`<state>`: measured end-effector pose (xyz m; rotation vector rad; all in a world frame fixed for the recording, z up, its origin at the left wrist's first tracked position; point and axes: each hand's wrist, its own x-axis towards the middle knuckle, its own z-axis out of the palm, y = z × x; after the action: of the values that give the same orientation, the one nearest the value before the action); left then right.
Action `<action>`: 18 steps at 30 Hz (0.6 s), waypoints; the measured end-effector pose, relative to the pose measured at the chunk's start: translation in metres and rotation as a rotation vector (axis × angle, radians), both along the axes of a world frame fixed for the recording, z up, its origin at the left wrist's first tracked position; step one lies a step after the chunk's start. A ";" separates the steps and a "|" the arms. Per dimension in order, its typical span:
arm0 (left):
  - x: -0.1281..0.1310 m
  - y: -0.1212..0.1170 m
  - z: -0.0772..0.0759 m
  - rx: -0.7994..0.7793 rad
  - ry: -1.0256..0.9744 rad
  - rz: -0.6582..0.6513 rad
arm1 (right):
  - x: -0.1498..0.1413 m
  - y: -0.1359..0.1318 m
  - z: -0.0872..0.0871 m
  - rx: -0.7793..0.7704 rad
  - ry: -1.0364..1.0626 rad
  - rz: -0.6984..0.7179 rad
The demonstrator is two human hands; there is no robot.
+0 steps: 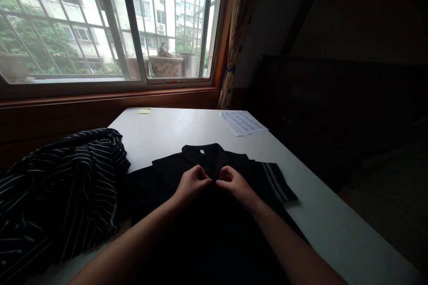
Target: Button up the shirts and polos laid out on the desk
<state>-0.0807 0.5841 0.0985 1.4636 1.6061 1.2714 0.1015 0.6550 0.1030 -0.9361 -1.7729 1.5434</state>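
Note:
A black collared shirt (207, 231) lies spread on the white table, its collar toward the window and a striped sleeve cuff out to the right. Just below the collar, my left hand (194, 180) pinches the shirt's front edge. Close beside it, my right hand (234, 183) is closed in a pinch on the fabric opposite. The fingertips of both hands nearly meet at the middle of the front. Whether a button sits between them is too dark to make out.
To the left lies a heap of black, white-striped cloth (67, 187). Printed papers (242, 123) rest at the far right of the white table (174, 129), a yellow sticky note (144, 111) at the far left. Beyond are a barred window and a tied curtain (234, 44).

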 end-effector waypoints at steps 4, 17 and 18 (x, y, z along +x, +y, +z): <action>0.000 0.000 -0.002 0.000 0.018 0.011 | 0.000 -0.001 0.000 0.051 0.001 -0.009; 0.002 -0.001 0.002 -0.025 0.013 0.040 | 0.002 -0.009 0.010 0.092 -0.084 0.010; 0.002 -0.001 0.002 -0.024 0.013 0.043 | 0.002 -0.010 0.011 0.096 -0.083 0.015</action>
<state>-0.0786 0.5834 0.1005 1.4329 1.6634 1.2645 0.1030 0.6452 0.1136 -0.9543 -1.8983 1.4336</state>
